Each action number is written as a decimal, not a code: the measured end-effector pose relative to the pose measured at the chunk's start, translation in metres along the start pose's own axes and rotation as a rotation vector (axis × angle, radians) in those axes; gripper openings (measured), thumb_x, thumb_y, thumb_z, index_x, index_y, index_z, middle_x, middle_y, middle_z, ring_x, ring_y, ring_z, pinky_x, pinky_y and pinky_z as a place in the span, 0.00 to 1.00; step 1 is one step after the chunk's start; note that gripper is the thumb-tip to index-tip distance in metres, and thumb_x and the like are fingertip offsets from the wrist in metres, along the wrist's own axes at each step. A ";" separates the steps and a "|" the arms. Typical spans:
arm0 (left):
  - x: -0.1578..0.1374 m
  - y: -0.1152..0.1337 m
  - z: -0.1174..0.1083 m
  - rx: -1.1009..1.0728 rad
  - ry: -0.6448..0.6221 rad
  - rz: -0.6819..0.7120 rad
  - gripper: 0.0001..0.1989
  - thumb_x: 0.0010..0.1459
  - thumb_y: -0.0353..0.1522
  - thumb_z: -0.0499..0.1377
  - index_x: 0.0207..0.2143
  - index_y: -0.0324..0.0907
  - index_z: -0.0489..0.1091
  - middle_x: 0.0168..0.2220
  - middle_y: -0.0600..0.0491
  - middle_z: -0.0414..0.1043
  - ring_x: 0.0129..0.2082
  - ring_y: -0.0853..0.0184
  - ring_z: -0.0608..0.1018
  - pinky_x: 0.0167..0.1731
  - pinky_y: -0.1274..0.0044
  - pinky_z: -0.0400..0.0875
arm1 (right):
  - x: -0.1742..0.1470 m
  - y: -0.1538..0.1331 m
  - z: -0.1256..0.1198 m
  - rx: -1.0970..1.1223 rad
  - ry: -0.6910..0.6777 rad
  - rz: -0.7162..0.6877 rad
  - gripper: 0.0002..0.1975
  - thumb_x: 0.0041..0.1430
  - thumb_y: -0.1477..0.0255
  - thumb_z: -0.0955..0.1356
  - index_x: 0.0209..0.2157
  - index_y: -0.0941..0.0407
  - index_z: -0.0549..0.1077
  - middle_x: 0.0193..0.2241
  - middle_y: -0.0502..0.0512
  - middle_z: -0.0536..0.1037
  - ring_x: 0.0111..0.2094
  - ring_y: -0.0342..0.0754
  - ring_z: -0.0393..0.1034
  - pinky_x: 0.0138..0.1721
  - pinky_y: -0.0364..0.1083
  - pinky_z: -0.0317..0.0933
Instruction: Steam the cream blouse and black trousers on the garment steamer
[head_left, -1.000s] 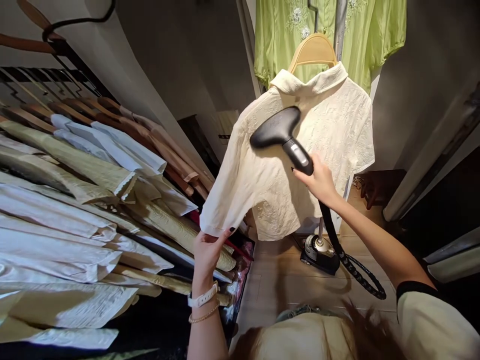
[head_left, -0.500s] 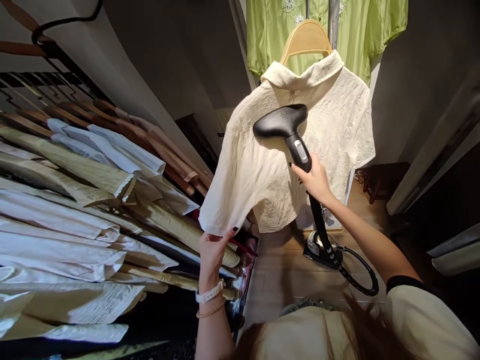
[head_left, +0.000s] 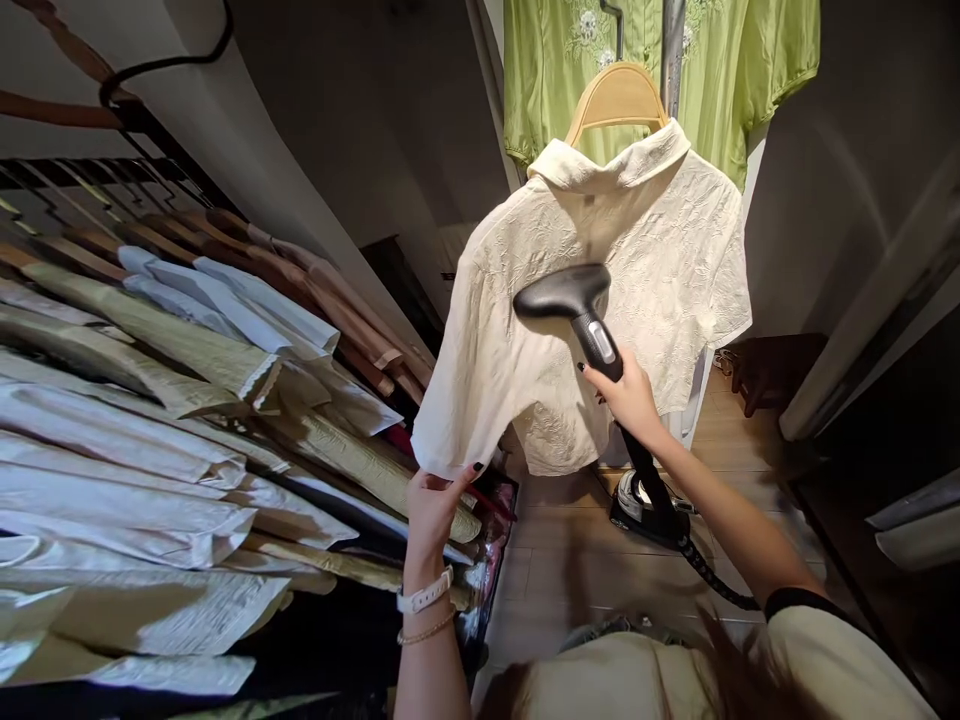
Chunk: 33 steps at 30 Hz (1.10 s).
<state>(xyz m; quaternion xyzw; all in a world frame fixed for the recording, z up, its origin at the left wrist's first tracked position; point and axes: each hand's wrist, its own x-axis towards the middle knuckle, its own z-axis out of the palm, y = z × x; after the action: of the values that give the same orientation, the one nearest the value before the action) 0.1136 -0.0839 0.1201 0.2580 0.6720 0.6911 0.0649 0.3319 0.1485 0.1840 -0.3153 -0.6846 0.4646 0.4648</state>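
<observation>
Holds black steamer (head_left: 562, 292) over cream shirt (head_left: 660, 270), pinches sleeve (head_left: 454, 370)

Wraps the right hand (head_left: 631, 398) around the steamer's handle (head_left: 598, 348), fingers curled closed about it. Has the steamer's wide head just beyond those fingers, up and to the left, across the middle of the shirt and below the collar (head_left: 600, 172). Cannot tell contact with the cloth from a narrow gap. Trails a black hose (head_left: 651, 480) from below the same hand, down in front of the steamer base (head_left: 628, 502) on the wooden floor (head_left: 544, 575).

Pinches the sleeve's lower edge with the left hand (head_left: 433, 515), thumb and fingertips nearly together on the cloth, some fingers partly hidden. Has the sleeve directly above these fingertips, spread down and outward from the shoulder. Wears 1 white watch (head_left: 425, 592) and 1 bracelet (head_left: 427, 630) on that arm.

Faces the shirt on a light wooden hanger (head_left: 619, 98), hung in front of a green blouse (head_left: 720, 90). Works with hanging clothes (head_left: 187, 500) close by on the left and a dark stool (head_left: 776, 375) farther off on the right.
</observation>
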 end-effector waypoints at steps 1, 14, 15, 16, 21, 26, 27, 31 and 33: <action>0.001 0.000 0.000 0.016 0.001 0.010 0.30 0.32 0.39 0.77 0.39 0.36 0.78 0.43 0.41 0.81 0.47 0.50 0.81 0.47 0.65 0.77 | 0.006 -0.004 -0.002 0.006 0.027 -0.025 0.24 0.53 0.51 0.71 0.43 0.52 0.67 0.33 0.51 0.74 0.32 0.52 0.70 0.30 0.48 0.62; 0.048 -0.034 0.017 -0.120 0.148 0.075 0.23 0.39 0.35 0.74 0.39 0.36 0.76 0.39 0.47 0.80 0.44 0.57 0.81 0.52 0.65 0.74 | -0.035 0.020 -0.055 -0.283 0.000 -0.043 0.25 0.53 0.54 0.70 0.48 0.53 0.70 0.33 0.51 0.76 0.35 0.53 0.70 0.35 0.48 0.61; 0.054 -0.036 0.027 -0.147 0.210 0.104 0.23 0.40 0.35 0.73 0.39 0.36 0.75 0.40 0.47 0.79 0.45 0.57 0.81 0.53 0.65 0.74 | -0.041 0.025 -0.064 -0.300 0.047 -0.019 0.25 0.52 0.53 0.70 0.48 0.53 0.70 0.32 0.51 0.76 0.34 0.53 0.70 0.35 0.48 0.61; 0.058 -0.040 0.040 -0.180 0.280 0.146 0.23 0.41 0.35 0.73 0.41 0.37 0.74 0.42 0.47 0.79 0.47 0.57 0.80 0.54 0.64 0.73 | -0.046 0.029 -0.074 -0.319 0.090 0.006 0.25 0.52 0.52 0.71 0.47 0.52 0.70 0.32 0.52 0.76 0.33 0.53 0.70 0.34 0.49 0.61; 0.029 -0.063 0.143 -0.338 0.539 0.091 0.21 0.55 0.36 0.65 0.48 0.43 0.63 0.53 0.45 0.70 0.56 0.60 0.75 0.59 0.64 0.68 | -0.063 0.040 -0.120 -0.355 0.261 0.107 0.25 0.49 0.50 0.71 0.41 0.52 0.70 0.30 0.52 0.76 0.32 0.54 0.69 0.33 0.49 0.61; -0.003 -0.071 0.219 -0.319 -0.067 -0.033 0.32 0.55 0.39 0.69 0.58 0.47 0.60 0.61 0.43 0.64 0.63 0.58 0.69 0.61 0.69 0.65 | -0.077 0.051 -0.149 -0.400 0.302 0.144 0.27 0.47 0.49 0.73 0.41 0.52 0.71 0.30 0.50 0.76 0.32 0.52 0.70 0.34 0.49 0.61; 0.000 -0.070 0.224 -0.319 -0.079 -0.020 0.36 0.55 0.40 0.69 0.61 0.49 0.58 0.64 0.43 0.61 0.66 0.58 0.66 0.63 0.70 0.63 | -0.079 0.053 -0.154 -0.416 0.308 0.138 0.27 0.46 0.49 0.74 0.41 0.52 0.71 0.31 0.51 0.76 0.32 0.52 0.70 0.34 0.49 0.61; 0.014 -0.081 0.229 -0.342 -0.027 -0.361 0.36 0.61 0.49 0.62 0.66 0.55 0.51 0.73 0.48 0.47 0.72 0.58 0.53 0.66 0.67 0.59 | -0.082 0.057 -0.171 -0.463 0.329 0.130 0.27 0.46 0.49 0.73 0.44 0.52 0.71 0.33 0.52 0.77 0.34 0.53 0.70 0.35 0.49 0.62; 0.012 -0.098 0.233 -0.343 -0.141 -0.627 0.36 0.61 0.52 0.59 0.67 0.52 0.53 0.71 0.42 0.51 0.70 0.51 0.58 0.62 0.59 0.64 | -0.081 0.060 -0.178 -0.483 0.347 0.134 0.29 0.46 0.49 0.73 0.44 0.52 0.71 0.33 0.52 0.77 0.34 0.53 0.70 0.36 0.49 0.62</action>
<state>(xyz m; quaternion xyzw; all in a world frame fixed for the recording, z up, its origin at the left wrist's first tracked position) 0.1814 0.1385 0.0210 0.0717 0.5866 0.7209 0.3620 0.5269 0.1613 0.1250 -0.5358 -0.6633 0.2573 0.4547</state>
